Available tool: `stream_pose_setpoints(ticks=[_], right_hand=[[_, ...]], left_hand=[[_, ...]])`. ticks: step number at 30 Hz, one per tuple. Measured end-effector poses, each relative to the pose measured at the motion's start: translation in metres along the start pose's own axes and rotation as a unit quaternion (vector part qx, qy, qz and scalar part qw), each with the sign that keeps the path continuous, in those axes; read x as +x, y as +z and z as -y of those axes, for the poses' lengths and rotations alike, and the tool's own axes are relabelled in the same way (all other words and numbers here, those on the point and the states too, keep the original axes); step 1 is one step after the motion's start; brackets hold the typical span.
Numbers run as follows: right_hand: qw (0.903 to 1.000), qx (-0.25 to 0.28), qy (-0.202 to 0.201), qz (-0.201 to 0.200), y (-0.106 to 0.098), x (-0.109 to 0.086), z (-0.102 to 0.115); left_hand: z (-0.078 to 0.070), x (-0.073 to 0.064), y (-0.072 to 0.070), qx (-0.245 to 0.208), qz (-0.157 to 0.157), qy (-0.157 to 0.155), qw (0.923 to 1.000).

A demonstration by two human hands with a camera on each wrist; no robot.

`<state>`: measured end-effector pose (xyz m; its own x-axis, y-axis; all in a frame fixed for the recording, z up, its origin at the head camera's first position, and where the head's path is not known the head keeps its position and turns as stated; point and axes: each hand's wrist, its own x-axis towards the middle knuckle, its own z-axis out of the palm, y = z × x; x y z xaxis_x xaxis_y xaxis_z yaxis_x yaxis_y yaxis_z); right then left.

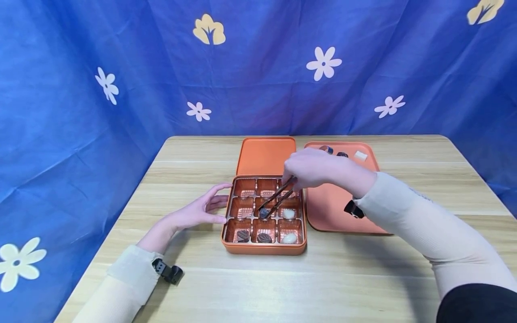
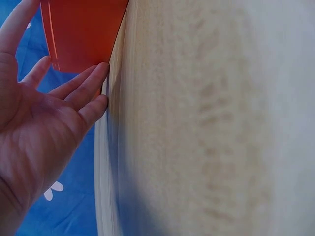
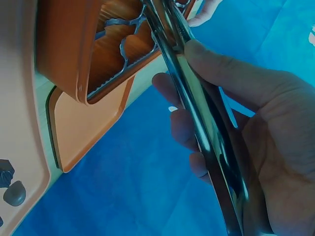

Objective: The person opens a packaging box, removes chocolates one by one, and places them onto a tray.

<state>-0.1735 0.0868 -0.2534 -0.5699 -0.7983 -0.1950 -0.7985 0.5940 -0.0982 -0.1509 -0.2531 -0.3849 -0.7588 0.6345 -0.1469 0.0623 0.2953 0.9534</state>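
Observation:
In the head view my right hand point(image 1: 308, 168) grips a pair of dark metal tongs point(image 1: 276, 199). Their tips reach down into the middle compartment of an orange box point(image 1: 264, 249), at a dark round chocolate point(image 1: 264, 212); whether they pinch it is too small to tell. Two dark chocolates point(image 1: 264, 238) lie in the front row, and two white chocolates point(image 1: 289, 238) in the right column. My left hand point(image 1: 198, 211) is at the box's left side, thumb and fingers spread along it. The right wrist view shows the tongs point(image 3: 197, 108) between thumb and fingers.
A pink tray point(image 1: 329, 211) stands right of the box, partly under my right forearm. At its back are a white piece point(image 1: 361, 155) and two dark pieces point(image 1: 342, 154). The orange lid point(image 1: 266, 154) lies behind the box. A blue curtain point(image 1: 258, 67) hangs behind the wooden table point(image 1: 194, 278).

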Motion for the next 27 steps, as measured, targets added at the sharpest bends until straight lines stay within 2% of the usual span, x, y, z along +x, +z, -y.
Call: stream_pose_setpoints(ticks=[5,10,19,27], right_hand=[[0.9999,0.002,-0.007,-0.015,0.001,-0.006,-0.003],[0.9992,0.027,-0.005,-0.031,-0.003,-0.020,-0.007],[0.9928,0.042,0.001,-0.112,-0.008,-0.059,-0.027],[0.9858,0.035,0.080,-0.144,-0.001,-0.099,-0.056]], left_hand=[[0.001,-0.001,0.001,-0.001,0.002,0.001,1.0000],[0.001,0.000,0.001,-0.003,0.004,0.005,1.0000],[0.000,0.000,-0.001,0.002,0.001,0.003,1.0000],[0.000,0.002,-0.001,-0.001,0.002,0.003,1.0000]])
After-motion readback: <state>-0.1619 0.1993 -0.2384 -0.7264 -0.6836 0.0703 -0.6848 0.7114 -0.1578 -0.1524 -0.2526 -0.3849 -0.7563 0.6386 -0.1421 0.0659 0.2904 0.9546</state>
